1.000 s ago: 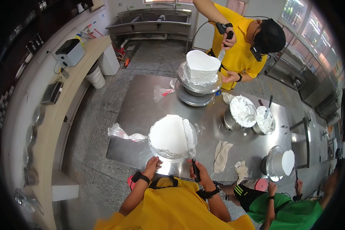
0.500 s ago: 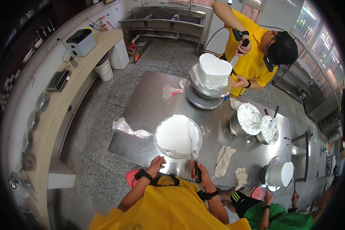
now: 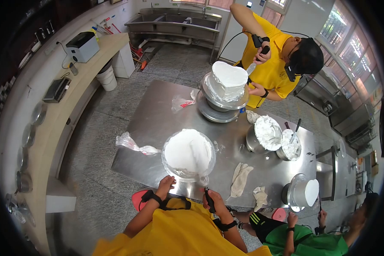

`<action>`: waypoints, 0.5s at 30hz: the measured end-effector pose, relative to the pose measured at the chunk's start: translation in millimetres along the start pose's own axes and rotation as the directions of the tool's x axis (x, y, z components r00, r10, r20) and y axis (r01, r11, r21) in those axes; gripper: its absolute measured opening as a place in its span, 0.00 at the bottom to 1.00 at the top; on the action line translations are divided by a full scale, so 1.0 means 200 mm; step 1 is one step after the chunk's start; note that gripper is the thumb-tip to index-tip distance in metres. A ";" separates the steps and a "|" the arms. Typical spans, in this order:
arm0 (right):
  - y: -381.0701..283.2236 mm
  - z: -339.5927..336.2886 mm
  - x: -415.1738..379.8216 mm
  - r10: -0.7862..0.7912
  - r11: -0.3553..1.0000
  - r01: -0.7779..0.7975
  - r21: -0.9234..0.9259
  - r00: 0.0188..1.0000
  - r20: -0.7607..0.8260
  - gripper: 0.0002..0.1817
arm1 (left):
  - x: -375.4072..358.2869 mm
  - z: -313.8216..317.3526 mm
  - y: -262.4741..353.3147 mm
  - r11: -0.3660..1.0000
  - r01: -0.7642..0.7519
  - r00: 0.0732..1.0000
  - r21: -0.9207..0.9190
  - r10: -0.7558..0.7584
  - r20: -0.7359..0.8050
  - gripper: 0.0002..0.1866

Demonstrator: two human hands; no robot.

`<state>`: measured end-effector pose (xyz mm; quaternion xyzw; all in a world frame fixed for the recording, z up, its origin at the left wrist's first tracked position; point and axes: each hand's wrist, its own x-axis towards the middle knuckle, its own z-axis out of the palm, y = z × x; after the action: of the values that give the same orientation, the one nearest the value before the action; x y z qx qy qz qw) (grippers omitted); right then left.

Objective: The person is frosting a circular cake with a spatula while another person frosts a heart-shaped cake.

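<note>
A round cake with white cream [image 3: 181,149] sits on a turntable at the near edge of the steel table [image 3: 153,106]. My right hand [image 3: 214,201] is closed round the black handle of a spatula [image 3: 198,155], whose cream-smeared blade lies over the right part of the cake top. Beside the turntable's near left rim is my left hand [image 3: 166,184]; its fingers are bent close together, and whether anything small is between them is too small to tell.
Across the table a person in yellow [image 3: 269,47] works on a tall cream cake [image 3: 228,81]. Cream bowls [image 3: 268,133] [image 3: 291,145], cloths [image 3: 242,179] and a plastic bag [image 3: 136,144] lie about. At the right, a person in green [image 3: 311,241] is beside another cake [image 3: 306,193].
My spatula blade has swung left at its far end and now slants over the cake top. The whole view has shifted slightly, moving the table and cakes left in the picture.
</note>
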<state>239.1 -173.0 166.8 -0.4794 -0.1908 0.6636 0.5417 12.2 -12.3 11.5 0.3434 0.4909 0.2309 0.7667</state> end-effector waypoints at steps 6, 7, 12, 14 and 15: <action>-0.01 -0.15 0.05 -0.418 0.773 0.183 -0.608 0.867 -0.271 0.24 | 0.07 -0.09 0.06 0.998 -0.058 0.998 0.020 0.058 -0.027 0.14; -0.03 -0.17 0.04 -0.550 0.521 0.115 -0.846 0.803 -0.230 0.23 | 0.09 -0.11 0.08 0.997 -0.071 0.995 0.011 0.072 -0.067 0.14; -0.03 -0.20 -0.01 -0.628 0.381 0.083 -0.921 0.754 -0.192 0.20 | 0.11 -0.19 0.24 0.996 -0.085 0.993 -0.018 0.083 -0.088 0.18; 0.01 -0.23 -0.01 -0.659 0.335 0.105 -0.936 0.736 -0.153 0.20 | 0.10 -0.18 0.28 0.999 -0.053 0.994 0.004 0.053 -0.096 0.18; 0.02 -0.23 -0.01 -0.691 0.306 0.133 -0.943 0.712 -0.124 0.20 | 0.10 -0.19 0.28 0.999 -0.020 0.994 0.028 0.023 -0.103 0.18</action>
<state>275.8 -188.4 143.2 -0.7747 -0.4779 0.1322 0.3924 -14.5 50.0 31.7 0.3466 0.5293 0.2501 0.7329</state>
